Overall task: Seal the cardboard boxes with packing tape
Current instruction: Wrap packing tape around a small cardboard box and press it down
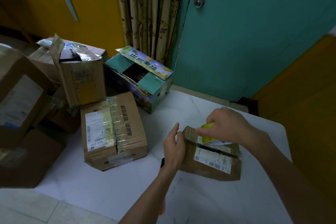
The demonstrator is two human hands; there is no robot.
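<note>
As the small cardboard box (pixel 211 162) lies flat on the white counter (pixel 127 187), towards its right side, a dark gap is seen along the top seam beside the shipping label, so the sealing is judged to be under way rather than done. The tape roll (pixel 209 137) is stood on edge on the box top and is held from above by the right hand (pixel 227 125), whose grip is closed round it. The left hand (pixel 174 145) is set at the box's left end with fingers straight, its grip wide and holding nothing. For a clean strip, the free end should be pressed over the left edge by those flat fingers while the roll is drawn rightwards along the seam. It should be kept low and taut, so that wrinkles are avoided and the flaps are pulled together. To the left a taped box (pixel 112 131) is seen; behind it a printed box (pixel 141 80) stands with flaps open, and more boxes (pixel 23 96) are stacked further left
</note>
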